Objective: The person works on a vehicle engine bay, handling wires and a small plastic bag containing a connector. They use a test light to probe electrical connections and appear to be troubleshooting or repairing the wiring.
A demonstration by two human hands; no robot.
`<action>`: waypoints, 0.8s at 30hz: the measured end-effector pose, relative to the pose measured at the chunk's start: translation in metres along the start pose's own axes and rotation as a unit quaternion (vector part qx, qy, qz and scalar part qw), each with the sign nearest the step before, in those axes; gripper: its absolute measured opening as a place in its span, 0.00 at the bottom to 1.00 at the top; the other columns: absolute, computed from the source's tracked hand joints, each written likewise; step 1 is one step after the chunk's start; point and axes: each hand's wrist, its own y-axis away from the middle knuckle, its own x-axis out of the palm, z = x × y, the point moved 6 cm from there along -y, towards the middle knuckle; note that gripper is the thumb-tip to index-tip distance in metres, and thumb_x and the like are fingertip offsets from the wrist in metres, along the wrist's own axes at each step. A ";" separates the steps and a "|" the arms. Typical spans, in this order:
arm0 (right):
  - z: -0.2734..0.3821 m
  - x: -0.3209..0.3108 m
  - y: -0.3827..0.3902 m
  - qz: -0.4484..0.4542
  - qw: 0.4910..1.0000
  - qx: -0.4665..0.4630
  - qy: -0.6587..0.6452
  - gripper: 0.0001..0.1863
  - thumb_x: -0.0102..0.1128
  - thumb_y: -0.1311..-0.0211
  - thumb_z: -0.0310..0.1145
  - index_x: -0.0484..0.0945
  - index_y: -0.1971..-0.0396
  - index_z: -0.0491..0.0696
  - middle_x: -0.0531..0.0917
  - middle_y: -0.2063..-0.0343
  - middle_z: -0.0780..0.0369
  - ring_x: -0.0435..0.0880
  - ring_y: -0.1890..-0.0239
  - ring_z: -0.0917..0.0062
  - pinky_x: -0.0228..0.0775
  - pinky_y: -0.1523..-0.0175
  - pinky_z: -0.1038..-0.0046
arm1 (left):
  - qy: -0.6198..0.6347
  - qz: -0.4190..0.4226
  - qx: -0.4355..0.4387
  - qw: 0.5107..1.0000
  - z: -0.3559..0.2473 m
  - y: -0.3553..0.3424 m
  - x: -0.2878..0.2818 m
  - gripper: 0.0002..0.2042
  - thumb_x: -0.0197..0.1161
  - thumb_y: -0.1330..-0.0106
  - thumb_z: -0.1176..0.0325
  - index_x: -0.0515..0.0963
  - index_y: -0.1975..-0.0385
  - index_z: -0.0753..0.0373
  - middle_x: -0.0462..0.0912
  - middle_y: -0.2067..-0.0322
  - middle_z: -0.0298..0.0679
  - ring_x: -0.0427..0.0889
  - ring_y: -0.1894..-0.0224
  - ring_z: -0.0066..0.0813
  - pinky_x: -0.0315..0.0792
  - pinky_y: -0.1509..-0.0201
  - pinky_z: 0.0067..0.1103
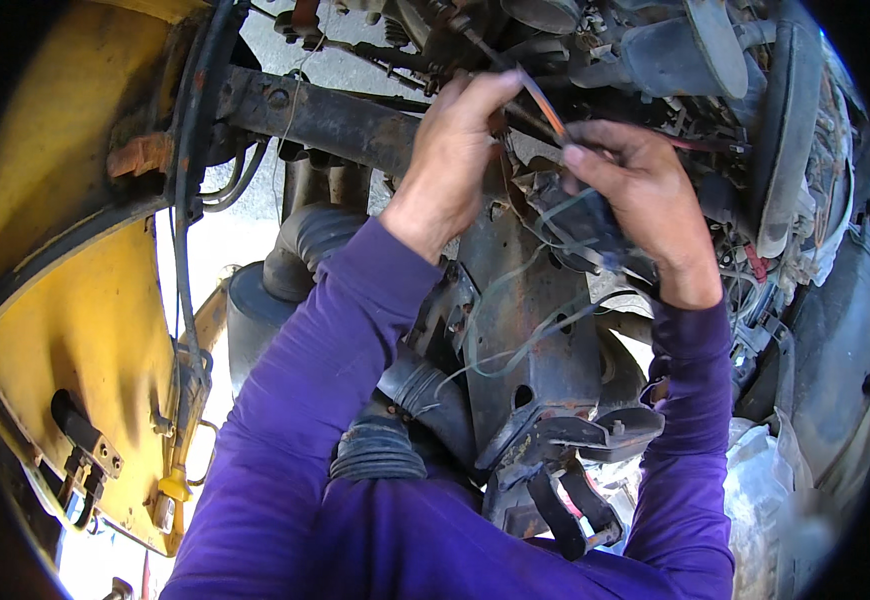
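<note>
Curling at twelve o'clock, the left hand (458, 150) hides whether it grips; at two, the right hand (645, 185) pinches a blurred, seemingly orange strip (544, 103) toward one. Weak pinching could drop it; tugging could snag slack green wire (503, 372) at five.

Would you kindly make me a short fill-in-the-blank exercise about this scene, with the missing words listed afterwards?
1. The person's purple top has long ____.
2. The slim blurred piece between the left hand and the right hand shows a bright ____ stretch.
3. The large panel along the picture's left side is painted ____.
4. The hand nearer that panel is the ____ one.

Missing words: sleeves; orange; yellow; left.
</note>
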 end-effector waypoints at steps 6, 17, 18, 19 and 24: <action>-0.025 0.007 0.016 0.082 0.996 0.033 0.022 0.19 0.63 0.34 0.31 0.81 0.47 0.36 0.87 0.62 0.58 0.81 0.60 0.79 0.74 0.51 0.73 | -0.052 0.022 -0.105 0.993 0.064 -0.009 -0.033 0.20 0.58 0.31 0.76 0.69 0.40 0.75 0.82 0.57 0.47 0.85 0.62 0.33 0.79 0.58 0.25; -0.025 0.010 -0.007 0.125 0.985 0.053 0.102 0.20 0.62 0.37 0.31 0.82 0.47 0.38 0.87 0.64 0.56 0.83 0.63 0.75 0.74 0.51 0.71 | -0.040 -0.004 -0.048 0.998 0.065 -0.018 -0.027 0.31 0.66 0.36 0.79 0.63 0.33 0.75 0.87 0.61 0.47 0.85 0.66 0.28 0.77 0.63 0.22; -0.026 0.009 -0.007 0.120 0.986 0.042 0.104 0.20 0.62 0.37 0.31 0.82 0.46 0.38 0.87 0.65 0.56 0.82 0.64 0.75 0.75 0.52 0.71 | -0.040 -0.001 -0.043 0.998 0.064 -0.017 -0.027 0.32 0.67 0.38 0.80 0.62 0.33 0.75 0.87 0.59 0.49 0.85 0.65 0.28 0.77 0.63 0.22; -0.028 0.007 -0.006 0.115 0.987 0.032 0.107 0.21 0.61 0.37 0.31 0.82 0.46 0.39 0.87 0.66 0.56 0.82 0.65 0.76 0.75 0.53 0.71 | -0.039 0.003 -0.029 0.999 0.064 -0.015 -0.025 0.33 0.68 0.37 0.79 0.62 0.33 0.75 0.87 0.59 0.49 0.85 0.65 0.28 0.77 0.62 0.22; -0.026 0.001 -0.003 0.079 0.971 -0.078 0.210 0.22 0.61 0.40 0.30 0.83 0.44 0.47 0.88 0.67 0.55 0.85 0.68 0.69 0.76 0.56 0.66 | -0.059 0.025 0.001 0.998 0.068 -0.010 -0.022 0.34 0.67 0.35 0.79 0.59 0.30 0.73 0.87 0.62 0.44 0.85 0.64 0.27 0.77 0.63 0.22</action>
